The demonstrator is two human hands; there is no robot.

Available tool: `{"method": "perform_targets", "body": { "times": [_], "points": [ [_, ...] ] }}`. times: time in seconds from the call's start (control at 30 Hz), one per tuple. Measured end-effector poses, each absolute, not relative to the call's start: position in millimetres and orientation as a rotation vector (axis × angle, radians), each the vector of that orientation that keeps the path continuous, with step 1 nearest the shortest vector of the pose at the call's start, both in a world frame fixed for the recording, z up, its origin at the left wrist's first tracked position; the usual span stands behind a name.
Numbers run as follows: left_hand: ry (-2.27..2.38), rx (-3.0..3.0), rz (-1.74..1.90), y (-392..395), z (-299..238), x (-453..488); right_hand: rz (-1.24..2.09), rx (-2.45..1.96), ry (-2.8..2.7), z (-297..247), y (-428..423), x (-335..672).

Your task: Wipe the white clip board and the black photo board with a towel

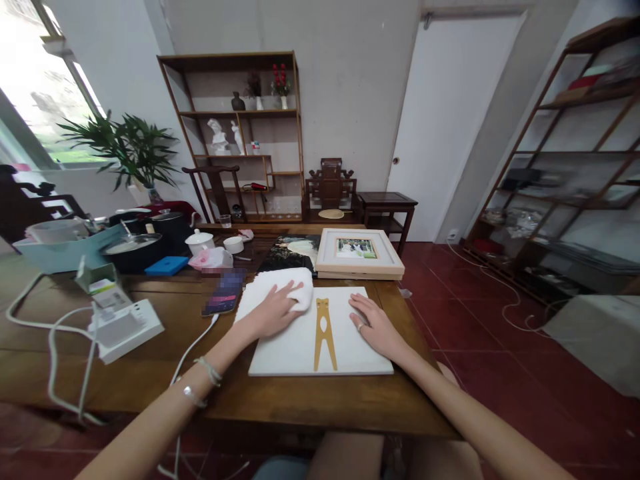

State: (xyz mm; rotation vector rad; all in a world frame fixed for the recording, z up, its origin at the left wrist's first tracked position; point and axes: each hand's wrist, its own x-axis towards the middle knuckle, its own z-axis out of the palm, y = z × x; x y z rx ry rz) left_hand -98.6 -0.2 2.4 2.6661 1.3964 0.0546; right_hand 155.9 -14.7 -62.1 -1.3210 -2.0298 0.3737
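On the white board (290, 359), mid: gold peg-shaped figure (323, 311); board's left: left hand (273, 312) over white cloth (267, 283), fingers apart; board's right: right hand (379, 328) (ringed (360, 327)), fingers slightly apart.

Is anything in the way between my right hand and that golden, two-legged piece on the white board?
Nothing visible: between your right hand and the golden piece, only the white board they both rest on shows.
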Motion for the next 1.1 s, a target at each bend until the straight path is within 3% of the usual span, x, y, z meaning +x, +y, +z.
{"method": "perform_targets", "body": {
  "times": [0.13, 0.47, 0.87, 1.1],
  "points": [
    [1.365, 2.686, -0.004, -13, 7, -104, 0.378, -1.339, -2.020, -61, -15, 155],
    [1.191, 2.580, -0.122, -131, 40, -120, 0.361, -1.347, -2.011, -63, -15, 154],
    [1.373, 2.650, 0.012, -17, 22, -124, 0.366, -1.294, -1.998, -64, -15, 154],
    [1.457, 2.632, -0.129, -19, 33, -116, 0.370, -1.320, -1.999, -63, -16, 154]
  ]
}}
